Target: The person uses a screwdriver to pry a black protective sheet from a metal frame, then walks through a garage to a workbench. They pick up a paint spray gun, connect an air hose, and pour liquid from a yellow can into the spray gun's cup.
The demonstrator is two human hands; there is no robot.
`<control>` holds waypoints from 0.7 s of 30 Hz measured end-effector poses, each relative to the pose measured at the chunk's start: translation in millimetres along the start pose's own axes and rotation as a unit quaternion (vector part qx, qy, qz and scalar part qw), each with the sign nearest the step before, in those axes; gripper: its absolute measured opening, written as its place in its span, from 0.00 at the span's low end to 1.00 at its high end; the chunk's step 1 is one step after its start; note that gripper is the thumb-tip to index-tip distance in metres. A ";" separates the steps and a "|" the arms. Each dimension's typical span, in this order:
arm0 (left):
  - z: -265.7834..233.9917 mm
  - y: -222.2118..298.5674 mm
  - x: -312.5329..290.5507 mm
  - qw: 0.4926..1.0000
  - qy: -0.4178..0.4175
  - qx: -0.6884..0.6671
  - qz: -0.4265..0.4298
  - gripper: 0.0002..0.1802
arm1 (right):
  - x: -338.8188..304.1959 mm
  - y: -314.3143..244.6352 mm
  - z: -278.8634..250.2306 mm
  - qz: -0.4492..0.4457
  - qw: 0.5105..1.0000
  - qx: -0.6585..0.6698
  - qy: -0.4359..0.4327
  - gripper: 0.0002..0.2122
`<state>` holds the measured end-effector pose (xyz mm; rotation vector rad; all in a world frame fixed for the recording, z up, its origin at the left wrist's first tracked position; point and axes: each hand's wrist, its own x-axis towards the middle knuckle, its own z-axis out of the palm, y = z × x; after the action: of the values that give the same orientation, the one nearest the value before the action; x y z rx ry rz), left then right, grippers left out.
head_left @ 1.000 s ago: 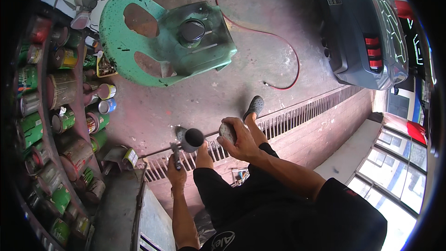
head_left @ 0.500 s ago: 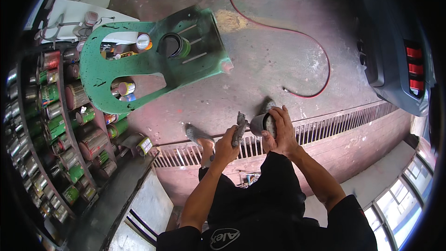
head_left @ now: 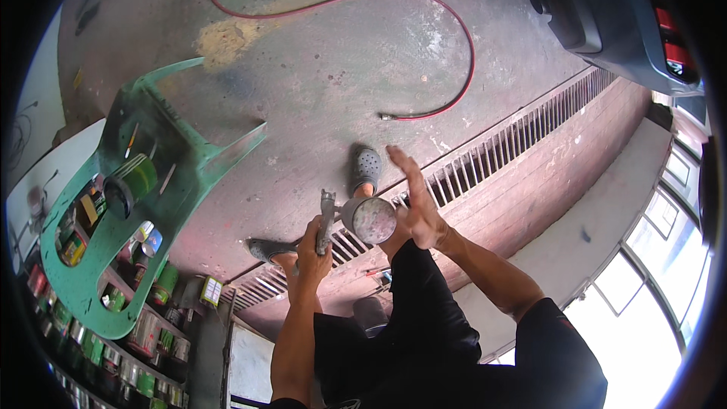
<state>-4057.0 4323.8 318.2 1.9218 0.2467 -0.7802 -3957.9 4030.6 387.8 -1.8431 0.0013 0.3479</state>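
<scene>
My left hand (head_left: pixel 312 251) is wrapped round the handle of a grey, paint-stained spray gun (head_left: pixel 327 221). A round cup (head_left: pixel 372 220) is fixed to the gun's side, and its speckled, pale end faces me. Beside the cup, my right hand (head_left: pixel 424 216) is open, with its fingers stretched out and up. Whether its palm side touches the cup's edge I cannot tell. Both hands are in front of my lap, above my dark clogs (head_left: pixel 365 168).
A green plastic chair (head_left: pixel 176 155) stands at left with a green can (head_left: pixel 141 176) on it. Shelved paint cans (head_left: pixel 144 333) sit beyond its backrest. A red hose (head_left: pixel 471 53) curves over the floor. A slotted drain grate (head_left: pixel 478 157) runs toward a grey car (head_left: pixel 602 34).
My right hand has come off the cup and opened. The gun and cup have turned so the cup's end faces me. My view has swung right, so the chair appears farther left and lower.
</scene>
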 end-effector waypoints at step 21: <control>53.0 9.7 33.6 0.804 0.189 -0.502 -0.256 0.32 | 107.2 393.2 -9.6 0.238 0.931 -0.274 -0.042 0.18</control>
<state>-4048.2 4267.9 289.4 0.9400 1.2087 -0.4153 -3923.1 3922.4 -3.7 -2.3736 0.3277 0.8342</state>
